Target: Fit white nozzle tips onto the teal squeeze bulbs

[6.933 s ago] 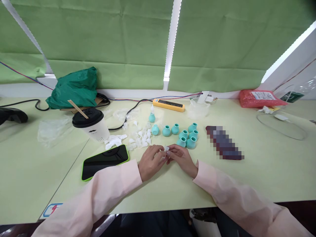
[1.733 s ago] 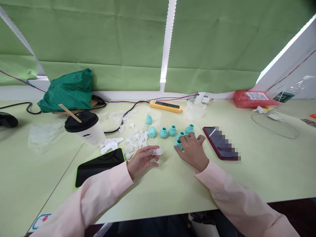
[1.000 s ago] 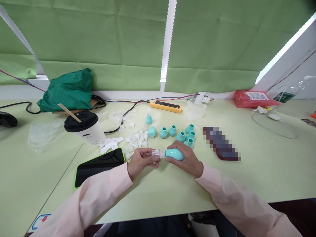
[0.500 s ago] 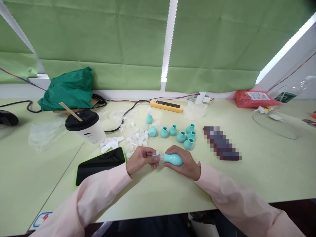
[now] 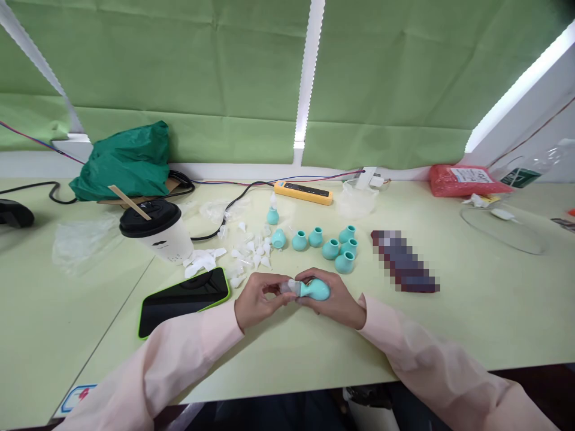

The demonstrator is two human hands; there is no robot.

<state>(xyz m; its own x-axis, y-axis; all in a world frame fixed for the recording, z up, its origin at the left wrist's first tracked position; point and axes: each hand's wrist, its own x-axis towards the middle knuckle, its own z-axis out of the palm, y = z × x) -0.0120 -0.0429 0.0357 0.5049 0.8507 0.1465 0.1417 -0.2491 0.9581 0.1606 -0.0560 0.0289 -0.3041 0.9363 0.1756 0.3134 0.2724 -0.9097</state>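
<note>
Going left to right from my seat, I see loose stock first: a scatter of small white and clear plastic pieces (image 5: 257,260) on the pale green tabletop (image 5: 269,365). My left hand (image 5: 258,302) grasps a translucent plastic nozzle piece (image 5: 288,287) by the fingertips. Beyond it stands one turquoise round-bodied bulb with a whitish tip (image 5: 272,215), which I count as done, and just in front a turquoise bulb on its side (image 5: 278,239) whose neck I can't make out. The turquoise glossy bulb in work (image 5: 318,290) lies between my hands, its neck against the nozzle piece; I judge the pair partly joined, though fingers hide the seam. My right hand (image 5: 336,299) wraps the bulb's body. Farther right, six turquoise open-necked bulbs (image 5: 344,263) stand upright, unfitted.

Against half a second ago, the hands sit closer together and the held bulb's neck looks squeezed narrower. Against the earliest frame, one fewer open bulb stands on the table.
</note>
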